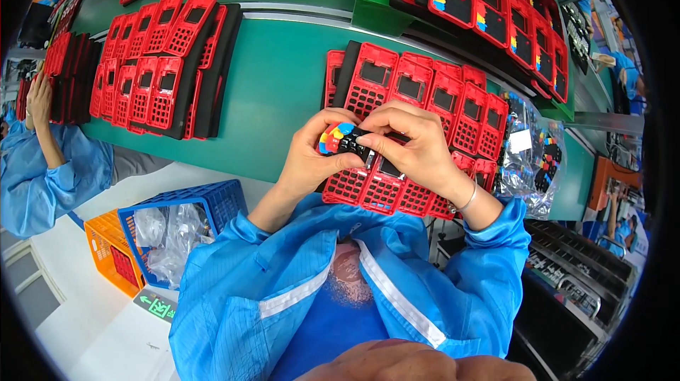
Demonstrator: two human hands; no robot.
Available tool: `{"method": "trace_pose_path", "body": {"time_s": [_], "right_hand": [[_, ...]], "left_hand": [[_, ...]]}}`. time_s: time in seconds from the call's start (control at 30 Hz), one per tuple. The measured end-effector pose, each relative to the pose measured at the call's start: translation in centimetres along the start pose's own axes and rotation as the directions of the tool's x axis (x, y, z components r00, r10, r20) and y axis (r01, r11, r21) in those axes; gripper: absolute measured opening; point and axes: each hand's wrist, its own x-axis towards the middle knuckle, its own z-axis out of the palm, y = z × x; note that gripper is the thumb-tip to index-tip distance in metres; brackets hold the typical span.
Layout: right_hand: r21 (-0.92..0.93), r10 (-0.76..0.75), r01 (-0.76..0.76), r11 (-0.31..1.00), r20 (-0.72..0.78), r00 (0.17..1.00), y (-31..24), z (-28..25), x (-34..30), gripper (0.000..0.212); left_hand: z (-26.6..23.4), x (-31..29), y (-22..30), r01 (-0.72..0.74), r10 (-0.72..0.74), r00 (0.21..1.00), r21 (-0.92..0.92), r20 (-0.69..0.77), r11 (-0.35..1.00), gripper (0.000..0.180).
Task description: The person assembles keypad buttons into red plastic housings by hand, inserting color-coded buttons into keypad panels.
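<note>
Sleeves: blue smock cuffs [496,239] nearest the lens, forearms rising from the lower edge.
Left hand [312,158]: fingers curled, grasping the keypad's coloured end.
Right hand [414,147]: fingers bent, pinching the keypad's other end from above — thumb beneath.
Keypad [343,139]: held between both hands, just above the near row of red housings [382,193].
Keypad axis: long axis roughly left–right, tilted slightly down to the right.
Keypad look: black rubber mat with small keys; yellow, blue and red keys at the left end.
Surface: green belt [276,98] beneath.
</note>
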Motion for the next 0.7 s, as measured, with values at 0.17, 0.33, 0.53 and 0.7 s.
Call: {"method": "trace_pose_path", "body": {"time_s": [0.17, 0.33, 0.53, 0.7], "right_hand": [[0.314, 0.146, -0.112, 0.943, -0.087, 0.985, 1.0, -0.4, 0.7, 0.014], [-0.438, -0.209, 0.12, 0.891, -0.161, 0.965, 1.7, -1.0, 2.0, 0.014], [-0.772, -0.392, 0.365, 0.52, 0.164, 0.905, 2.6, 1.0, 1.0, 0.025], [-0.754, -0.328, 0.343, 0.56, 0.178, 0.928, 2.1, 0.9, 1.2, 0.027]], "left_hand": [[-0.4, -0.4, 1.1, 0.093, -0.095, 0.995, -0.356, 0.013, 0.93, 0.03], [-1.8, 0.0, 0.8, 0.018, -0.046, 0.992, -0.229, -0.117, 0.973, 0.024], [-2.1, 0.1, 0.8, 0.042, -0.077, 0.98, -0.193, -0.182, 0.98, 0.022], [-2.2, 0.0, 0.8, 0.047, -0.08, 0.981, -0.185, -0.177, 0.982, 0.022]]}}
